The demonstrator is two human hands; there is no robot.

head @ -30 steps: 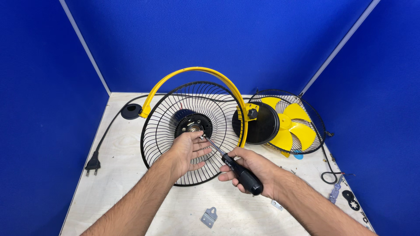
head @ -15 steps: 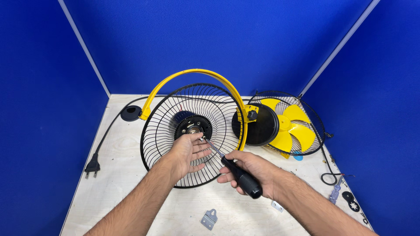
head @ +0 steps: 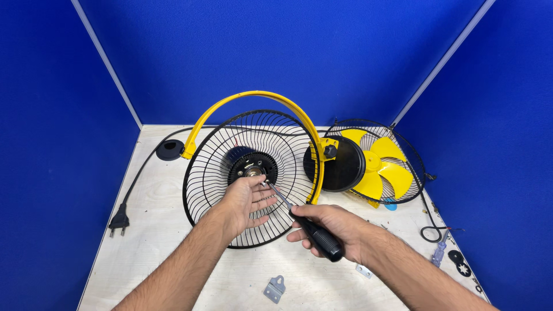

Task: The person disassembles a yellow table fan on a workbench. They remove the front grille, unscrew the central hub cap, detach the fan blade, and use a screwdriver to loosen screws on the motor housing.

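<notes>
At frame centre, black wire fan guard was steadied by left hand, fingers spread loosely against hub. Black-handled screwdriver was clenched in right hand, tip at hub screw. Fastener work judged underway; tip seating needed next.

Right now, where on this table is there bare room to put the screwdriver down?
The widest bare patch lies front left on the table, between the plug and the wire guard. A smaller patch sits at the front by the metal bracket. The right side is crowded: the yellow fan blade, a coiled cable and small parts.
</notes>
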